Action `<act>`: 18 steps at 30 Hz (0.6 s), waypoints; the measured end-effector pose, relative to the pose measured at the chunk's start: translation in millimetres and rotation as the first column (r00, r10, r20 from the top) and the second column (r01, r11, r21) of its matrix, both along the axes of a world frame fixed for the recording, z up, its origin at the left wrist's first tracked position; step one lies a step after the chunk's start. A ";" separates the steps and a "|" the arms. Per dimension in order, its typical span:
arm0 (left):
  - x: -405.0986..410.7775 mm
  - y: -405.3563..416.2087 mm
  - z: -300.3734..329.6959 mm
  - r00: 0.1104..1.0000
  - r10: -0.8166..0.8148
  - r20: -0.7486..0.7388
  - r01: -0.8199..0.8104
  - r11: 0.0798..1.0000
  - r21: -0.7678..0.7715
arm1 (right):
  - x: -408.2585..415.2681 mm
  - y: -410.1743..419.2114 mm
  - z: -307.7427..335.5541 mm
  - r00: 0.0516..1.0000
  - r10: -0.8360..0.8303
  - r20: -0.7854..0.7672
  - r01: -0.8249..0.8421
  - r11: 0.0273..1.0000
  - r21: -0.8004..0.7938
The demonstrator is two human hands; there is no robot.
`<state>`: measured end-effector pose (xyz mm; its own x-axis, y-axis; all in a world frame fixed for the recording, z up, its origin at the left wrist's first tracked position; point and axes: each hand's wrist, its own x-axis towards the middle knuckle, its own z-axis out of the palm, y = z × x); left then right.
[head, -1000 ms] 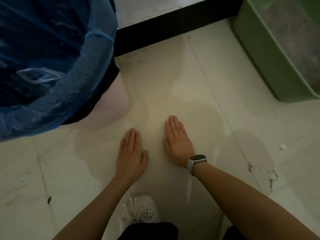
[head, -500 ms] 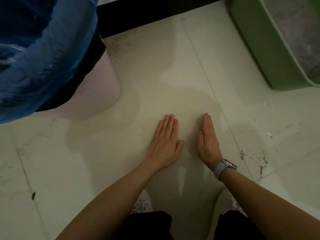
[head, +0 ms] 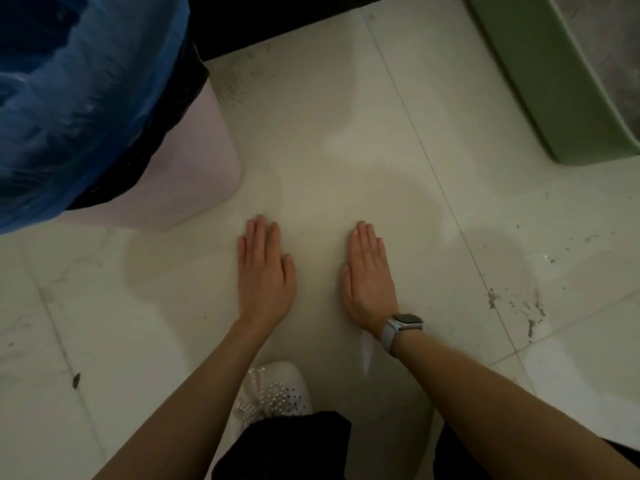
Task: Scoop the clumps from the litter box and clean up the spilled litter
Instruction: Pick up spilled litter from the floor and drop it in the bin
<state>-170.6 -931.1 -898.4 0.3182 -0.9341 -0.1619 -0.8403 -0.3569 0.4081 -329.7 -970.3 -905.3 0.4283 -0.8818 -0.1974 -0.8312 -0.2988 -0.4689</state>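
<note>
Both hands lie flat on the floor tile point(head: 329, 140), fingers straight and together, holding nothing. The left hand point(head: 265, 271) is palm down; the right hand point(head: 369, 275), with a watch point(head: 401, 325) at its wrist, is tipped a little onto its outer edge. Half a second ago they were close together, the right one up on its edge like a blade; now they sit well apart, and a second ago they were near each other again — so the pair has been opening and closing across the tile. I read that as sweeping loose litter by hand into a heap, with another gathering stroke likely to come.

No heap shows between the palms; the light is dim and any grains there are too fine to tell. Dark specks point(head: 516, 303) do lie on the tile to the right, apart from both hands — spilled litter, probably, and not yet cleaned.

Containers: the green litter box point(head: 540, 98) stands at upper right, grey litter point(head: 609, 39) inside; clumps cannot be made out. The pale bin point(head: 194, 181) at upper left, lined with a blue bag point(head: 86, 98), shows only dark folds inside.
</note>
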 end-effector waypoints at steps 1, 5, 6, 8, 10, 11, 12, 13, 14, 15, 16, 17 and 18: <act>1.8 1.1 0.2 0.999 -0.027 0.022 0.027 1.000 0.016 | 7.1 0.9 -0.7 0.999 0.033 0.010 -0.033 0.999 -0.020; -0.5 -0.3 0.6 0.998 -0.037 0.045 0.035 0.998 0.049 | 8.3 -6.5 8.9 0.986 0.018 0.168 -0.023 0.999 0.028; -1.7 -0.4 0.6 0.998 -0.035 0.051 0.033 0.998 0.051 | 2.4 -8.9 12.1 0.980 -0.011 0.201 0.003 0.999 0.043; -2.4 0.6 -0.6 0.997 -0.048 0.064 0.045 0.998 0.045 | -11.6 -14.2 13.1 0.983 -0.059 0.175 0.058 0.998 0.012; -1.2 1.7 -2.4 0.997 -0.055 0.061 0.053 0.998 0.032 | -20.9 -15.3 9.6 0.997 -0.062 0.046 0.063 0.998 -0.024; -0.5 2.5 -2.9 0.997 -0.056 0.058 0.055 0.998 0.029 | -21.6 -12.9 6.9 0.999 -0.043 -0.009 0.042 0.998 -0.037; 0.0 3.1 -3.4 0.997 -0.058 0.059 0.057 0.998 0.027 | -20.2 -9.3 5.0 0.999 -0.021 -0.042 0.019 0.999 -0.047; 0.5 3.2 -3.6 0.996 -0.060 0.061 0.058 0.998 0.027 | -17.2 -5.9 3.7 0.998 0.002 -0.058 -0.005 0.999 -0.052; 1.2 3.2 -3.6 0.996 -0.058 0.060 0.057 0.998 0.028 | -13.9 -2.8 3.0 0.997 0.038 -0.066 -0.041 0.998 -0.048; 1.8 3.1 -3.3 0.997 -0.056 0.057 0.055 0.998 0.029 | -11.9 0.0 3.4 0.994 0.088 -0.070 -0.091 0.995 -0.041; 2.2 3.1 -3.1 0.997 -0.055 0.053 0.053 0.998 0.029 | -12.3 1.2 5.0 0.988 0.138 -0.069 -0.141 0.990 -0.033; 2.3 2.9 -2.5 0.997 -0.055 0.051 0.053 0.998 0.028 | -15.3 0.2 8.0 0.982 0.181 -0.061 -0.183 0.983 -0.017; 2.3 2.8 -2.1 0.997 -0.054 0.050 0.053 0.998 0.029 | -20.4 -2.6 11.2 0.972 0.228 -0.055 -0.228 0.974 0.000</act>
<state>-168.3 -928.3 -900.5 0.2764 -0.9454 -0.1727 -0.8778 -0.3215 0.3551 -350.1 -972.9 -894.1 0.6069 -0.7634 -0.2211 -0.7652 -0.4859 -0.4224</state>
